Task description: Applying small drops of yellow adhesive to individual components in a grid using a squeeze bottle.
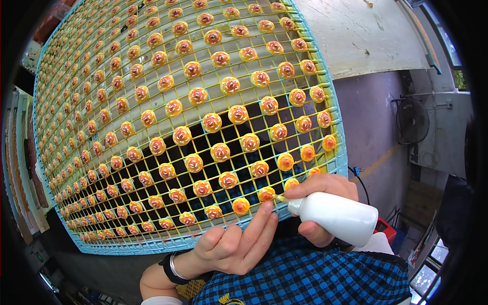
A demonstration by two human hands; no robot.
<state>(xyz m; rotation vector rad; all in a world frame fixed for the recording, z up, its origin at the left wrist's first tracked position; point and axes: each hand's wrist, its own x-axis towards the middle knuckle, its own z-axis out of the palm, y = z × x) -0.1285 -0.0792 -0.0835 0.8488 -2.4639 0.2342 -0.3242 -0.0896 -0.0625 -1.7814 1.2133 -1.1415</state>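
Note:
My right hand (324, 191) is wrapped round a white plastic squeeze bottle (341, 218), tilted with its thin yellowish nozzle (278, 197) pointing left. That tip reaches the edge of a small round orange-and-yellow rosette piece (266, 194) on the rack. My left hand (238, 243) comes up from below, two fingers stretched toward the same piece, one fingertip at its lower edge. A large mesh rack (339, 147) with a light blue rim carries rows of such pieces. Many bear white dashes; a neighbouring piece (241, 206) and several along the near right corner are plain.
A pale board or tabletop (361, 35) lies beyond the rack at the upper right. On the right stands a dark fan (412, 121) above a grey floor. A red container (386, 232) sits behind the bottle. Blue-and-black checked cloth (300, 274) covers my front.

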